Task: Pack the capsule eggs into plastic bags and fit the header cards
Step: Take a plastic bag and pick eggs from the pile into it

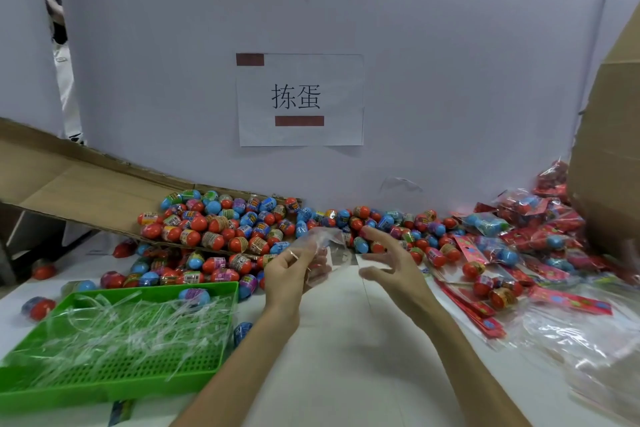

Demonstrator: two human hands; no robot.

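Note:
A big heap of red, blue and purple capsule eggs (221,225) lies across the back of the table, partly on a flattened cardboard flap. My left hand (289,270) pinches a clear plastic bag (322,243) held up in front of the heap. To the right of the bag, my right hand (388,260) hovers with its fingers spread and nothing in it. Red header cards (474,308) lie in a stack on the right. Filled bags with cards (540,229) pile up at the far right.
A green slotted tray (104,381) with clear plastic strips and one egg sits at the front left. Cardboard boxes stand at the left (69,191) and right (609,166). A white partition with a paper sign (299,99) closes the back. Loose clear bags (588,354) lie front right.

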